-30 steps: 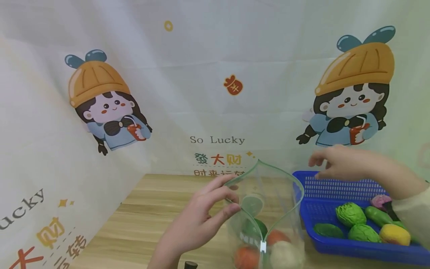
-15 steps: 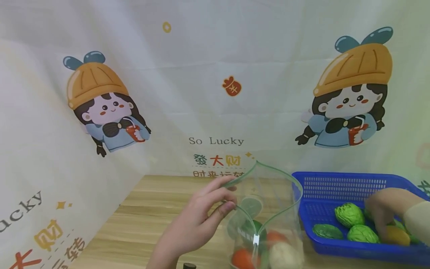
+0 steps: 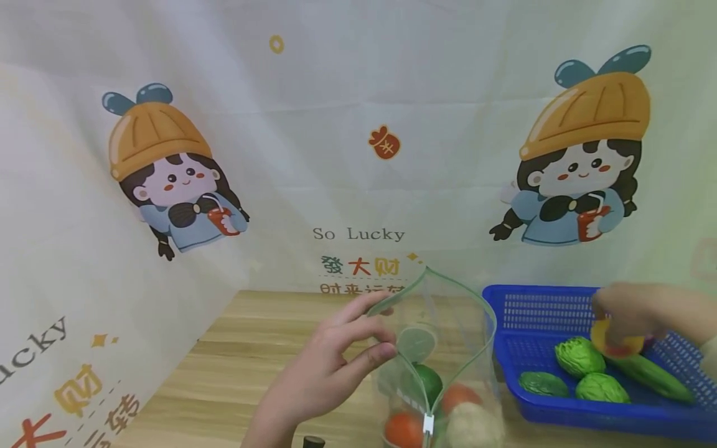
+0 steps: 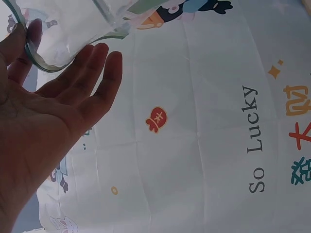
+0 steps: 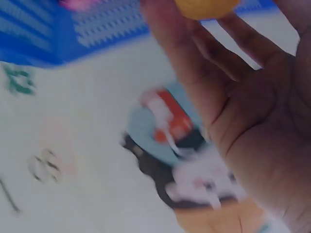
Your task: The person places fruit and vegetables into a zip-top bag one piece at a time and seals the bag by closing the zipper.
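Observation:
My left hand [image 3: 336,361] holds the rim of a clear zip bag [image 3: 487,358], which stands with its green-edged mouth spread wide. Inside the bag are a green round item [image 3: 429,381], orange-red round items [image 3: 403,429] and a pale cream one [image 3: 475,426]. In the left wrist view, my fingers [image 4: 99,77] lie against the bag's curved edge [image 4: 48,67]. Over the blue basket [image 3: 560,410], my right hand [image 3: 644,311] grips a yellow fruit [image 3: 627,345] with a reddish underside. The right wrist view shows only part of the fruit [image 5: 206,7].
Left in the basket are two cabbage-like green heads [image 3: 580,356], a dark green vegetable [image 3: 543,384] and a long green one [image 3: 661,376]. A dark-topped object [image 3: 313,442] shows at the bottom edge. A printed cloth [image 3: 291,155] hangs behind the wooden table [image 3: 224,373].
My right hand came down into the basket, took hold of the yellow fruit and has lifted it up and back a little. The left hand stays at the bag's rim.

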Demonstrator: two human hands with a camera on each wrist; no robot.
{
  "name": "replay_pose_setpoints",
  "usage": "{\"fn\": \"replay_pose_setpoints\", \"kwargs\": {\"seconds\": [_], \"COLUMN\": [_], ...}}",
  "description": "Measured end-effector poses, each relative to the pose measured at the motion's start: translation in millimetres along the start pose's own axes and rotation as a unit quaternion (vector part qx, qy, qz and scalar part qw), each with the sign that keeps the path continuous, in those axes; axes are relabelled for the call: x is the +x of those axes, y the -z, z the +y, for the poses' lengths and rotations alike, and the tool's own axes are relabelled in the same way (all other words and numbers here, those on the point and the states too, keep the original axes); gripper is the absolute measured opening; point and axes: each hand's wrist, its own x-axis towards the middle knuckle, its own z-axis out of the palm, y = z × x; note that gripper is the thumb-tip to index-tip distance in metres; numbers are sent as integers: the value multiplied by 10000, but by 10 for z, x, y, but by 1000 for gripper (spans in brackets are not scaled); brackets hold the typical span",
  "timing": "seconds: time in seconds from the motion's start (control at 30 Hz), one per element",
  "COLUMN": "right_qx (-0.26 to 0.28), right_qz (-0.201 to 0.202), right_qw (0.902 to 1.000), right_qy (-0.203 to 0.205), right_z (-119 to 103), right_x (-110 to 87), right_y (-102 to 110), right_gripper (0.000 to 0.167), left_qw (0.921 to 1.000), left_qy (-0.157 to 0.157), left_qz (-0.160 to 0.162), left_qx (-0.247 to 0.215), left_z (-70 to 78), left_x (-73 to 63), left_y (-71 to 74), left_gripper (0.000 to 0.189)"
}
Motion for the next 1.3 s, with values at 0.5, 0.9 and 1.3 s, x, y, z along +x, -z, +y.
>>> {"fn": "replay_pose_setpoints", "kwargs": {"seconds": [0.5,0.9,1.3], "right_qx": [760,291,-685], "right_qz": [4254,3275,2900], "right_qw": [8493,8926,9239], "right_qy": [3032,3085,2400], "right_z": [-1700,-2198,-2147], "right_x": [-799,-797,-668], "right_y": [725,380,243], "right_gripper": [55,44,43], "left_qw": [9997,9998,9998], "left_qy": [217,141,160], "left_qz": [112,88,89], "left_qx": [-23,-52,-48], "left_z": [-6,-3,-17], "left_x": [33,43,34], "left_y": [-22,-18,-34], "left_gripper": [11,12,13]}}
